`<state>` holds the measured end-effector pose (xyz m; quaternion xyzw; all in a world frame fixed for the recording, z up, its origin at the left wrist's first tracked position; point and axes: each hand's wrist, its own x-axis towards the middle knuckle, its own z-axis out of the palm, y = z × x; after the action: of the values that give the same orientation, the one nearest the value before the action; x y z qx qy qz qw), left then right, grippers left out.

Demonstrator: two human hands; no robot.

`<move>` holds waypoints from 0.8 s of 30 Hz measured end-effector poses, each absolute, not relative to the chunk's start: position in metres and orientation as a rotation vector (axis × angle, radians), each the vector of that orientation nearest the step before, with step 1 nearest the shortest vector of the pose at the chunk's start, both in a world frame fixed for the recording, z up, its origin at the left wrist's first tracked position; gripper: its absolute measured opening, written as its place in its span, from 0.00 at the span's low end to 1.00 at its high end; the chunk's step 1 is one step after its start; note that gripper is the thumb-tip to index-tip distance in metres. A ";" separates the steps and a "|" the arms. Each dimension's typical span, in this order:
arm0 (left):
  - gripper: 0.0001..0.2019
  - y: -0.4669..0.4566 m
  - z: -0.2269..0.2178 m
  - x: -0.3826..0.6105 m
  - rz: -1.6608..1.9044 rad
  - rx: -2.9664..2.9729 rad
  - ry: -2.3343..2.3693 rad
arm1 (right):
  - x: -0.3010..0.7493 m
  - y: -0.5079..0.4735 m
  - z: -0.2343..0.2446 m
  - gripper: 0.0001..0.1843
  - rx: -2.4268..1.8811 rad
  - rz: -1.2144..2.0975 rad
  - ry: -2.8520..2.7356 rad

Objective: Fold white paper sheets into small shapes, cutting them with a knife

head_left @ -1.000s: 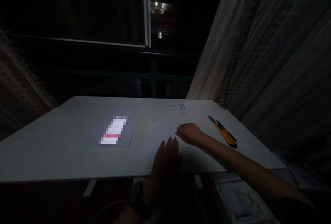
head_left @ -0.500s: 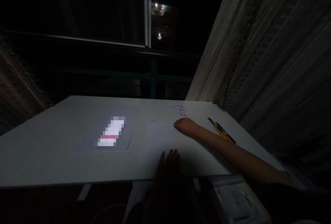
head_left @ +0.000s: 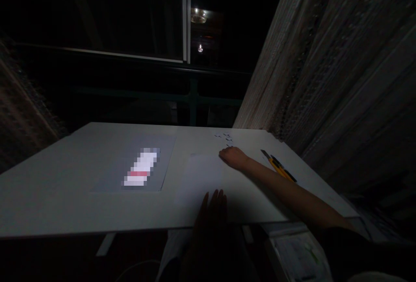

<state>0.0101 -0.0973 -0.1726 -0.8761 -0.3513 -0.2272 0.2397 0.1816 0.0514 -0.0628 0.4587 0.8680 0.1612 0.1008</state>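
A pale sheet of paper (head_left: 198, 178) lies flat on the white table in front of me. My left hand (head_left: 212, 208) is in shadow at the sheet's near edge, its fingers stretched out and pointing away from me. At the sheet's far right corner rests my right hand (head_left: 233, 157), its fingers curled closed; whatever is in them, if anything, is hidden. Just beyond it lie several small paper-like bits with dark marks (head_left: 227, 135), the nearest partly covered by that hand. To the right is a yellow utility knife (head_left: 276, 165) with its blade out.
A black pen (head_left: 284, 169) lies along the knife. On the white table's (head_left: 65, 178) left half, a larger sheet or board (head_left: 110, 178) bears a bright, pixelated rectangle (head_left: 141, 167). Curtains (head_left: 302, 65) hang at both sides. A box-like object (head_left: 299, 251) stands below the table edge.
My right hand has shifted very slightly away from me, covering more of the nearest marked bit. My left hand stays in place. The whole view has tilted a little.
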 end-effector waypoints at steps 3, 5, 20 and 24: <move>0.22 -0.093 -0.172 0.009 -0.641 -2.411 -0.942 | 0.181 0.051 -0.063 0.15 1.380 0.483 2.569; 0.22 -0.089 -0.167 0.003 -0.642 -2.437 -0.937 | 0.181 0.049 -0.063 0.15 1.387 0.494 2.565; 0.19 -0.090 -0.116 -0.040 -0.580 -2.462 -1.446 | 0.183 0.014 -0.065 0.13 1.178 0.515 2.648; 0.20 -0.092 -0.115 -0.038 -0.567 -2.472 -1.455 | 0.179 -0.013 -0.068 0.10 0.996 0.464 2.709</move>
<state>-0.0384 -0.0920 -0.1149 -0.8405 -0.4946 -0.1928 0.1085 0.1786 -0.0129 -0.0680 0.3387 0.9211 0.1578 0.1089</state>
